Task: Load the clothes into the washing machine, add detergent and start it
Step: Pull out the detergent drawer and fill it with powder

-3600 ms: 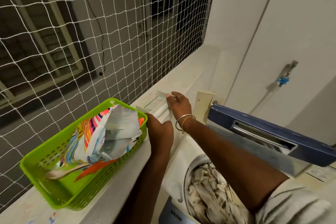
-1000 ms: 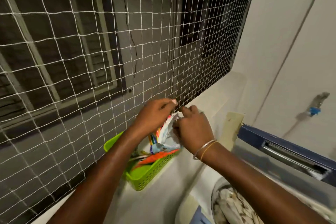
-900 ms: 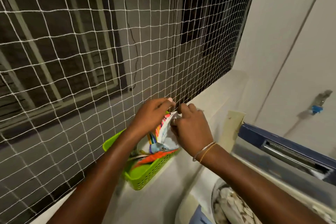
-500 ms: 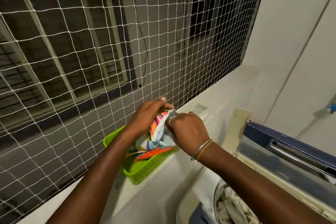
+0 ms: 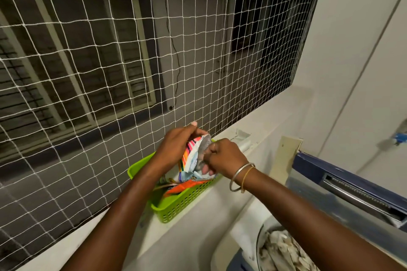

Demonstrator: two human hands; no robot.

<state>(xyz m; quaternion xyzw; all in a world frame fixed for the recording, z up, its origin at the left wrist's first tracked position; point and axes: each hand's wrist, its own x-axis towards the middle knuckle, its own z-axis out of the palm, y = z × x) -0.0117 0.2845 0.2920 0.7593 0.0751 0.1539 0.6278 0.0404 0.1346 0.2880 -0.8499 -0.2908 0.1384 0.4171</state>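
Note:
A colourful detergent pouch (image 5: 191, 158) stands in a green plastic basket (image 5: 180, 204) on the white ledge. My left hand (image 5: 176, 145) grips the pouch's top edge from the left. My right hand (image 5: 224, 156), with bangles on the wrist, has its fingers reaching into the pouch's open mouth. The top-loading washing machine (image 5: 237, 237) is at the lower right, its blue lid (image 5: 343, 185) raised. Pale clothes (image 5: 284, 253) fill the drum. The pulled-out detergent drawer (image 5: 242, 138) shows just behind my right hand.
White safety netting (image 5: 132, 61) covers the opening along the ledge (image 5: 275, 114), close behind the basket. A white wall with a blue-tipped tap (image 5: 399, 136) stands to the right of the machine.
Both hands left the detergent drawer and took hold of the pouch in the basket. In the last second my right fingers went deeper into the pouch mouth; the view shifted slightly.

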